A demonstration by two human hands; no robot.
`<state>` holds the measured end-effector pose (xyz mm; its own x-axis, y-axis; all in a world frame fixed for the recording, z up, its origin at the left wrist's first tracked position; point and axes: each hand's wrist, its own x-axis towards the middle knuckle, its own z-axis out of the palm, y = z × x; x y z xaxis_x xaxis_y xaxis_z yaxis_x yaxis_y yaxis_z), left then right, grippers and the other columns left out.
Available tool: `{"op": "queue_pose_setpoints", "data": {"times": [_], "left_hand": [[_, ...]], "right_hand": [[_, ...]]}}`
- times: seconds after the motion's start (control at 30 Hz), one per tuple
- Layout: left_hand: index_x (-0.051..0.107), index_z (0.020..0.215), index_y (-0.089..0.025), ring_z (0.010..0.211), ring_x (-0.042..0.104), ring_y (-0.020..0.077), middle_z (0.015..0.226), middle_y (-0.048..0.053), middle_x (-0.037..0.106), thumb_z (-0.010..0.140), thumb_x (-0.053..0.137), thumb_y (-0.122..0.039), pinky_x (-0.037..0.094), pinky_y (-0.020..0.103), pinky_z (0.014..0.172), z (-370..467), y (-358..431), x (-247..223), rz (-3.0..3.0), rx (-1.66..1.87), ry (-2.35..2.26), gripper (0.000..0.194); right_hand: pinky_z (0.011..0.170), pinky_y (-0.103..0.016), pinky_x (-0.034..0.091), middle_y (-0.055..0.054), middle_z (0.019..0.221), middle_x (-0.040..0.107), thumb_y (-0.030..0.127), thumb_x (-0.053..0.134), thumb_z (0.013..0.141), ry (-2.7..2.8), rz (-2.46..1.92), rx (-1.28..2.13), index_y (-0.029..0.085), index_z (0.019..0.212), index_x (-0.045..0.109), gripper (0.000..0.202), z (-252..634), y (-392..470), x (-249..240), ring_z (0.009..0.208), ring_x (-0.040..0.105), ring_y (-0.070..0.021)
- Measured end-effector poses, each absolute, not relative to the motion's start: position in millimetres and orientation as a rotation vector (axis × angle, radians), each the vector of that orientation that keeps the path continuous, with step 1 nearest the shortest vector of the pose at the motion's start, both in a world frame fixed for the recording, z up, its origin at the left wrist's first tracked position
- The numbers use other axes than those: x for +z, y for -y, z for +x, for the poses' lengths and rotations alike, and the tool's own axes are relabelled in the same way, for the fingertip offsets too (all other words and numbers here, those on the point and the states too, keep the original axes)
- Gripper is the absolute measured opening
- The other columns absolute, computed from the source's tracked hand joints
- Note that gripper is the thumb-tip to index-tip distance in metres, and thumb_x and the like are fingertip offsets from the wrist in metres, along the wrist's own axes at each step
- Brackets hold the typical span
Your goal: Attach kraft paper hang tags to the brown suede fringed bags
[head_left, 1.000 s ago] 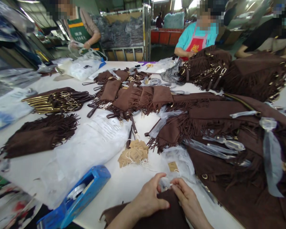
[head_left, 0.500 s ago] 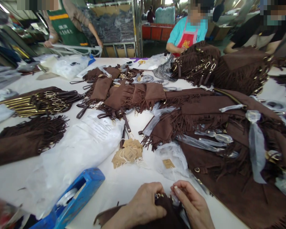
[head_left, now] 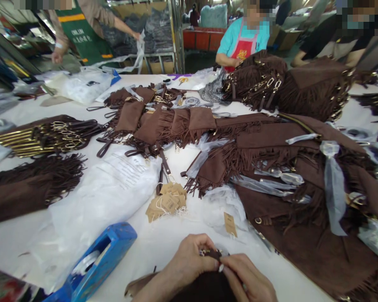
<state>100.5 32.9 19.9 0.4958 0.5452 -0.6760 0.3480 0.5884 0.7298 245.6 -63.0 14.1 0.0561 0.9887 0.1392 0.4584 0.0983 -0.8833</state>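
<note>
My left hand (head_left: 192, 262) is closed on the upper edge of a dark brown suede bag (head_left: 204, 287) at the bottom centre, its thumb on the near side and small gold metal parts showing by the fingers. My right hand (head_left: 247, 274) pinches at the same edge, thumb and fingers together, with a small white bit at the tips. Just beyond the hands, a brown paper tag (head_left: 230, 224) stands tilted, its white string running down towards the fingers. The far end of that string is hidden behind my hands.
A blue tape dispenser (head_left: 107, 256) lies at lower left beside a white plastic bag (head_left: 107, 188). Ahead is a pile of tags (head_left: 168, 201). Brown fringed bags (head_left: 271, 140) cover the middle and right. Three people stand across the table, one in a green apron (head_left: 82, 35).
My right hand has come in against my left hand at the bag's edge. The single tag has tipped up and shifted nearer. Across the table, the green-aproned person has raised an arm with a plastic strip.
</note>
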Motion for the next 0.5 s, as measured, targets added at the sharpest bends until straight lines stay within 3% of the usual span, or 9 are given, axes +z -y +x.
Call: {"op": "queue_pose_setpoints", "data": {"times": [0.27, 0.5], "left_hand": [[0.07, 0.086, -0.012, 0.059, 0.042, 0.0114, 0.063, -0.001, 0.057, 0.048, 0.064, -0.021, 0.032, 0.025, 0.06, 97, -29, 23, 0.931, 0.103, -1.08, 0.04], [0.07, 0.09, -0.013, 0.061, 0.044, 0.0122, 0.066, -0.001, 0.058, 0.051, 0.063, -0.02, 0.033, 0.025, 0.06, 99, -25, 26, 1.021, 0.05, -1.096, 0.04]], "right_hand": [[0.062, -0.022, 0.051, -0.003, 0.072, 0.058, 0.016, 0.041, 0.088, 1.757, -1.718, 0.534, 0.022, 0.095, 0.06, 0.021, 247, 63, -5, 0.065, 0.059, -0.0142], [0.057, -0.024, 0.045, -0.002, 0.07, 0.053, 0.012, 0.035, 0.086, 1.934, -1.863, 0.329, 0.021, 0.091, 0.057, 0.025, 246, 69, -5, 0.062, 0.054, -0.0148]]}}
